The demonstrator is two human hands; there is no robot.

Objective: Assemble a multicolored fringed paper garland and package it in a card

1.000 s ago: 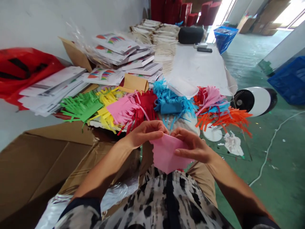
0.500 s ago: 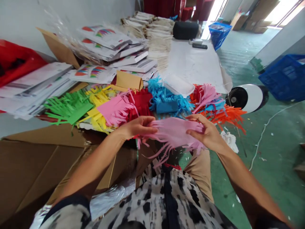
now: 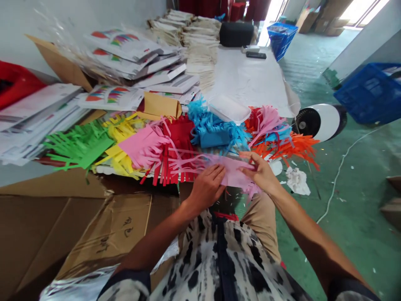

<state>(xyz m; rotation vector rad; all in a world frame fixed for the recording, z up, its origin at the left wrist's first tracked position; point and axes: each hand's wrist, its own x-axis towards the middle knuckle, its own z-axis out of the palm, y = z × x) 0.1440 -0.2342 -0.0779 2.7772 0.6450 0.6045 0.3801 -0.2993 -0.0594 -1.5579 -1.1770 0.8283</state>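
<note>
A pink fringed paper sheet (image 3: pixel 233 172) lies spread at the table's near edge, its cut strips trailing left over the red fringed stack (image 3: pixel 180 144). My left hand (image 3: pixel 206 188) rests on the sheet's left part with fingers bent down on it. My right hand (image 3: pixel 260 171) pinches the sheet's right end between thumb and fingers. Behind lie stacks of fringed paper: green (image 3: pixel 79 146), yellow (image 3: pixel 120 138), pink (image 3: pixel 142 144), blue (image 3: pixel 216 131) and an orange-and-pink heap (image 3: pixel 282 138).
Open cardboard boxes (image 3: pixel 78 217) stand at the lower left. Printed packets (image 3: pixel 125 54) and paper bundles (image 3: pixel 200 46) cover the table's back. A clear plastic tray (image 3: pixel 228 109) tops the blue stack. A white fan (image 3: pixel 322 121) and blue crates (image 3: pixel 369 92) are on the green floor at right.
The pink sheet was folded between both hands, then opened out and lowered forward onto the table edge. Both hands moved down and away with it; the view tilted forward.
</note>
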